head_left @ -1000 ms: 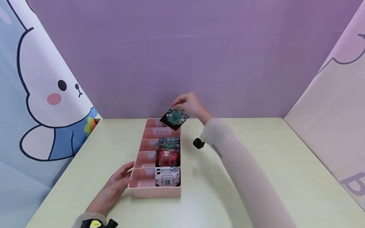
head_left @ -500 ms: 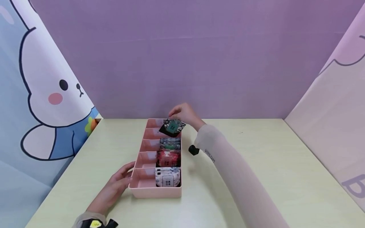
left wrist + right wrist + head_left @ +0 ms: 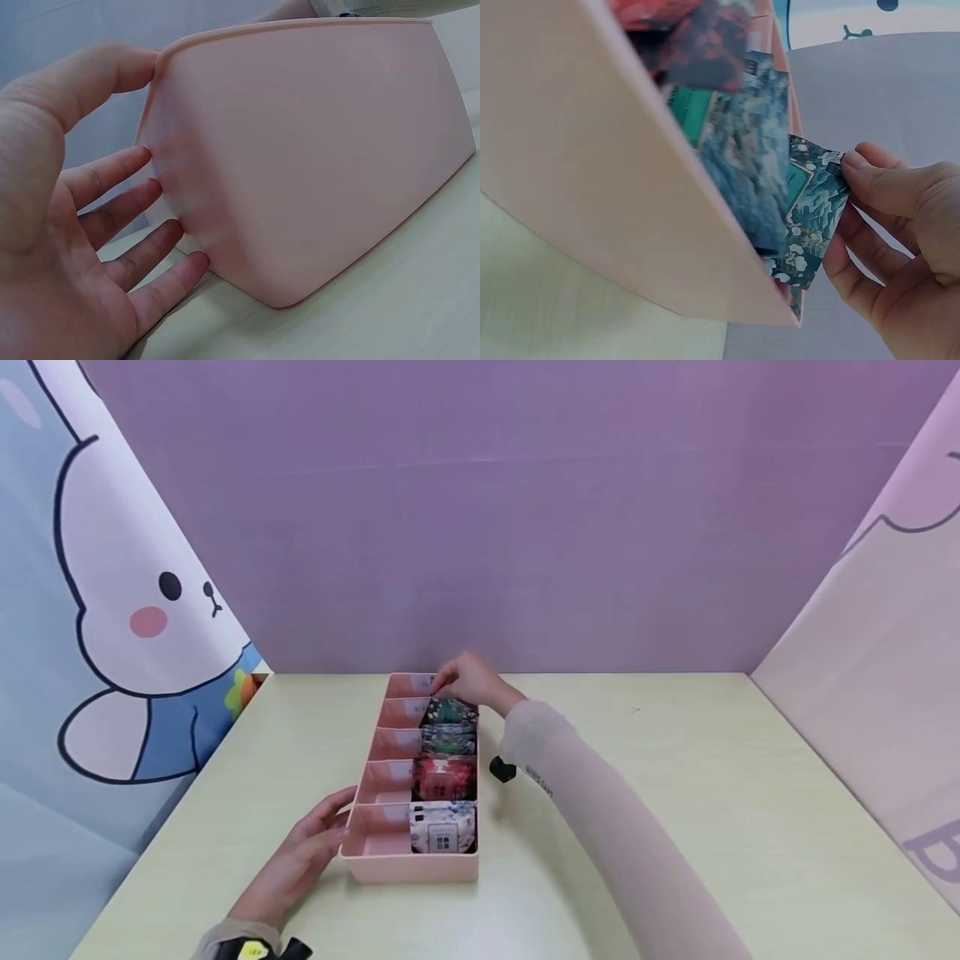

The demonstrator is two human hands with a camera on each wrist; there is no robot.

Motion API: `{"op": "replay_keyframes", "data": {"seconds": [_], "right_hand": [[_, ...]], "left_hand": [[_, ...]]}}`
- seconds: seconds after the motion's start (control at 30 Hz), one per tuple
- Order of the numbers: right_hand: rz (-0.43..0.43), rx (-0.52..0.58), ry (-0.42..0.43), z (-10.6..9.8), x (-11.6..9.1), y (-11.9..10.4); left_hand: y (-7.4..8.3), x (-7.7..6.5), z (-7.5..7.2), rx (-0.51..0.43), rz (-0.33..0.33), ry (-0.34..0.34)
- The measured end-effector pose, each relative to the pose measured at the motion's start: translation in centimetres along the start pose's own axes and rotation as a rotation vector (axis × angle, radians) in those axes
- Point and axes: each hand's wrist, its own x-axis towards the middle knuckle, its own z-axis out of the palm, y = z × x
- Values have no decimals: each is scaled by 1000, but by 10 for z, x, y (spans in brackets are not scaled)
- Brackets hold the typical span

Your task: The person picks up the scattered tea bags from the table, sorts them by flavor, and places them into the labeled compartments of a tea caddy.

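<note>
A long pink box [image 3: 408, 868] with a row of compartments stands on the table. My right hand [image 3: 474, 683] pinches the corner of a dark floral sachet [image 3: 448, 711] with a green label, partly lowered into the second compartment from the back. In the right wrist view, thumb and fingers grip that sachet [image 3: 814, 217] by one corner beside a blue-grey sachet [image 3: 754, 150]. My left hand [image 3: 303, 847] rests against the box's near left side. In the left wrist view its straight fingertips [image 3: 196, 262] touch the pink wall [image 3: 322, 165], with the thumb at the rim.
White floral sachets [image 3: 442, 828] fill the right part of the nearest compartment, with red sachets [image 3: 444, 778] behind them and blue-grey ones [image 3: 448, 741] beyond. A purple backdrop [image 3: 525, 527] rises behind the pale table [image 3: 637, 793]. Printed cloths hang at both sides.
My right hand has moved down and slightly left, taking the dark floral sachet from above the box into the compartment. The left hand has stayed at the box's side.
</note>
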Motion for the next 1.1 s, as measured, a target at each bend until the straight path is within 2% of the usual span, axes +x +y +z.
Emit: {"op": "replay_keyframes", "data": {"seconds": [0.3, 0.5, 0.67, 1.1], "right_hand": [[-10, -24, -71, 5, -3, 2], [-3, 11, -119, 6, -6, 2], [16, 31, -116, 4, -8, 3], [21, 45, -112, -8, -11, 12]], "left_hand": [[-1, 1, 1, 0, 8, -9], [-1, 2, 0, 2, 19, -17], [-1, 2, -2, -11, 31, -40], [0, 2, -4, 3, 6, -31]]}}
